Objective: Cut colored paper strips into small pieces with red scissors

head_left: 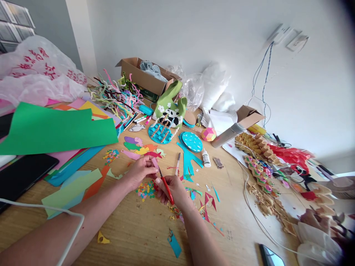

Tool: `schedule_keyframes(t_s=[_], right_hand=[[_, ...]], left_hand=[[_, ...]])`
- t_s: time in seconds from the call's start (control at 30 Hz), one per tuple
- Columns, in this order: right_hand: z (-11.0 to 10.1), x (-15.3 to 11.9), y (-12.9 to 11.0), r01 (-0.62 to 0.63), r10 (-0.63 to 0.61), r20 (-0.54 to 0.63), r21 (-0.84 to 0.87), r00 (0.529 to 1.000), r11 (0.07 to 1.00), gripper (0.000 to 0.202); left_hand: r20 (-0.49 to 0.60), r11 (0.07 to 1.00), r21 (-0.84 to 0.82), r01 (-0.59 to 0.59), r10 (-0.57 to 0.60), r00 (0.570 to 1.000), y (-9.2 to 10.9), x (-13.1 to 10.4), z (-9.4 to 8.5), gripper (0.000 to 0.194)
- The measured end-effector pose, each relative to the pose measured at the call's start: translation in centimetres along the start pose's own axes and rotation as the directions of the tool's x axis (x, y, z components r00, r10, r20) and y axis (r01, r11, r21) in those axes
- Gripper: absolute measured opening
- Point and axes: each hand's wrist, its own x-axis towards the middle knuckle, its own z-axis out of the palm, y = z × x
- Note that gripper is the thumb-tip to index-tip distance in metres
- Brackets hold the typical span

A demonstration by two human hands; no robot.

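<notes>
My left hand [142, 170] pinches a small piece of pink paper [155, 162] between thumb and fingers. Red-handled scissors [167, 189] are gripped in my right hand [174, 190], their blades pointing up and left against the pink paper. Whether the blades are fully closed is hard to make out. Below both hands lies a pile of small coloured paper bits [145, 189]. Just beyond them are paper fish cutouts [135, 142] in several colours and a pink paper strip [130, 154]. A pen [178, 162] lies beyond my right hand.
Green paper sheets [55, 129] stack up at the left. A blue paper tree shape [187, 159], a glue bottle [206, 158] and a grey cylinder [229, 135] sit to the right. Pipe cleaners [116, 92] and a cardboard box [146, 75] stand behind. A white cable [249, 199] crosses the right side.
</notes>
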Motion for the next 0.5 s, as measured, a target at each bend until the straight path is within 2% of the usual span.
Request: schedule_keyframes(t_s=[0.2, 0.5], right_hand=[[0.07, -0.02, -0.18, 0.004, -0.003, -0.011, 0.009, 1.0, 1.0, 0.051], [-0.01, 0.07, 0.07, 0.004, -0.004, -0.004, -0.009, 1.0, 1.0, 0.052]], left_hand=[[0.009, 0.999, 0.041, 0.006, -0.006, 1.0, 0.11, -0.13, 0.05, 0.039], [-0.007, 1.0, 0.007, 0.027, -0.027, 1.0, 0.02, -0.01, -0.01, 0.037]])
